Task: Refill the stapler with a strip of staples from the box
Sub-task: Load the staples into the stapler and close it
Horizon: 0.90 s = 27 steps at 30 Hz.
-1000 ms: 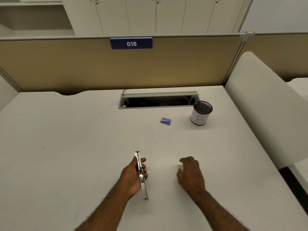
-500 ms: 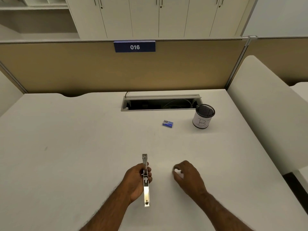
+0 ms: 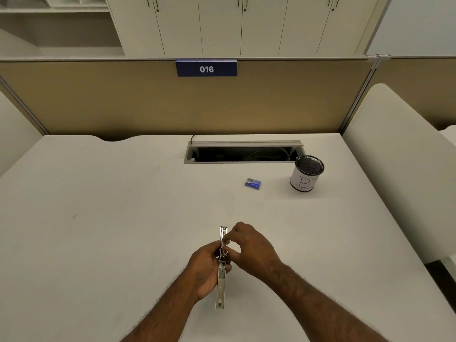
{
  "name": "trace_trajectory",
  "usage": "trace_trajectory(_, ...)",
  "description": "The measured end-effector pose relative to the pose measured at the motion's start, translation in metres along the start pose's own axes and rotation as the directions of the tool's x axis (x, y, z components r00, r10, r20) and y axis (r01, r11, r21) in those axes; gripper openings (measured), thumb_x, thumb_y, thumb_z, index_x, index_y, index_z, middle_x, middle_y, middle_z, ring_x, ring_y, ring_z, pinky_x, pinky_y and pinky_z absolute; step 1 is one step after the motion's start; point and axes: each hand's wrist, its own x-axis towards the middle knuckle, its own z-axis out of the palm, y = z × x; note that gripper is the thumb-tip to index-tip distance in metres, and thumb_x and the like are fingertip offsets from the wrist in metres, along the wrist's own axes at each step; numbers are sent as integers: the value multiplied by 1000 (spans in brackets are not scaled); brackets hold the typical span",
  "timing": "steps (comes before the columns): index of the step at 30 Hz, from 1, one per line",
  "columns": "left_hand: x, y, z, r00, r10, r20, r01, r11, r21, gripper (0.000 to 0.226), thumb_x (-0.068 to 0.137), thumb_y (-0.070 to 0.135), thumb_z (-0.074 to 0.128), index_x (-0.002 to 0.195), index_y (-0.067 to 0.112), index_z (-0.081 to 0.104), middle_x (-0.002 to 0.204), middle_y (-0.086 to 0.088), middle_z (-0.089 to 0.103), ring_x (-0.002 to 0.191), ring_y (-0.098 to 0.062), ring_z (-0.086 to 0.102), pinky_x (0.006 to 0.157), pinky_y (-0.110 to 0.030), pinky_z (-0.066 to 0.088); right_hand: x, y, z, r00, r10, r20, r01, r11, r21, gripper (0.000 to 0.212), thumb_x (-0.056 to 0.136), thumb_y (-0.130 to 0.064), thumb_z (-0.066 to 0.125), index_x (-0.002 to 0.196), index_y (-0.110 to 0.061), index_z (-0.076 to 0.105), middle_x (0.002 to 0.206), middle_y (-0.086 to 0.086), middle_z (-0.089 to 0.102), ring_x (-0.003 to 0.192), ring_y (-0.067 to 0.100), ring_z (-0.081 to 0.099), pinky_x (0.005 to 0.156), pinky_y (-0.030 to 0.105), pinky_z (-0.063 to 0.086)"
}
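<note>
A slim metal stapler (image 3: 221,285) lies lengthwise over the white desk (image 3: 111,230), opened out flat, with my left hand (image 3: 206,267) gripping its middle from the left. My right hand (image 3: 249,248) is at the stapler's far half, its fingertips pinched on something small and pale against the channel; I cannot tell whether that is a staple strip. The small blue staple box (image 3: 253,183) rests on the desk well beyond both hands, apart from them.
A black mesh pen cup (image 3: 306,176) with a white label marked "B" stands right of the box. An open cable tray (image 3: 243,153) is cut into the desk behind. A tan partition (image 3: 123,102) closes the back; white padded panels flank the desk.
My right hand has moved left from the desk surface to the stapler's far half and pinched there. My left hand has kept its hold on the stapler.
</note>
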Motion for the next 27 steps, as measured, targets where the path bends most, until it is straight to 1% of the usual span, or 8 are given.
trace_trajectory(6, -1, -4, -1, 999, -32, 7, 32, 999, -9, 24, 90, 16, 54, 102, -2, 66, 69, -7, 55, 58, -15, 49, 53, -28, 44, 4, -5, -5, 997, 21, 77, -11, 991, -135, 24, 87, -43, 56, 104, -30, 68, 106, -9, 58, 101, 11, 48, 75, 30, 47)
trace_trajectory(10, -1, -3, -1, 997, -70, 40, 73, 994, -82, 22, 88, 14, 54, 94, -1, 69, 67, -7, 57, 56, -14, 49, 48, -27, 45, 5, -9, -8, 997, -34, 64, 45, 983, -177, 23, 88, -35, 55, 107, -27, 65, 107, -6, 59, 101, 16, 49, 72, 31, 45)
trace_trajectory(14, 2, -4, -3, 996, -79, 37, 83, 989, -121, 17, 89, 10, 52, 88, 0, 66, 65, -8, 55, 52, -14, 49, 46, -26, 42, -4, -4, -6, 973, -201, 111, 221, 952, -210, 22, 91, -36, 49, 105, -28, 64, 104, -3, 59, 94, 18, 52, 66, 35, 49)
trace_trajectory(16, 1, -5, -4, 995, -89, 35, 93, 990, -109, 18, 90, 10, 51, 87, -1, 65, 62, -9, 55, 50, -14, 47, 44, -25, 41, -6, 4, -8, 941, -310, 132, 336, 893, -298, 22, 90, -32, 46, 104, -29, 63, 103, -1, 61, 87, 19, 55, 62, 35, 49)
trace_trajectory(18, -1, -6, -5, 993, -110, 41, 113, 989, -90, 18, 91, 11, 49, 85, 0, 62, 62, -9, 55, 50, -14, 46, 43, -25, 41, -7, 15, -9, 911, -374, 172, 411, 811, -417, 23, 91, -30, 42, 107, -30, 59, 105, 1, 61, 84, 20, 56, 62, 34, 48)
trace_trajectory(20, -2, -7, -5, 990, -136, 49, 139, 987, -79, 19, 93, 13, 46, 89, 1, 60, 63, -10, 55, 49, -14, 46, 43, -24, 42, -6, 25, -9, 911, -378, 165, 409, 770, -490, 25, 91, -29, 43, 114, -31, 54, 104, 1, 61, 82, 20, 55, 62, 34, 46)
trace_trajectory(23, -2, -6, -2, 988, -149, 47, 152, 986, -63, 18, 93, 14, 46, 90, 1, 58, 63, -9, 56, 48, -14, 47, 43, -23, 43, -5, 32, -6, 917, -374, 139, 388, 758, -524, 27, 91, -29, 45, 118, -29, 50, 100, 2, 60, 78, 20, 53, 61, 34, 44)
trace_trajectory(27, 0, -4, -1, 988, -146, 45, 150, 984, -99, 19, 92, 13, 47, 93, 0, 60, 63, -9, 56, 48, -14, 46, 42, -23, 41, -6, 27, -2, 935, -342, 92, 338, 785, -519, 34, 87, -24, 48, 121, -26, 48, 103, 3, 61, 80, 22, 54, 63, 35, 46)
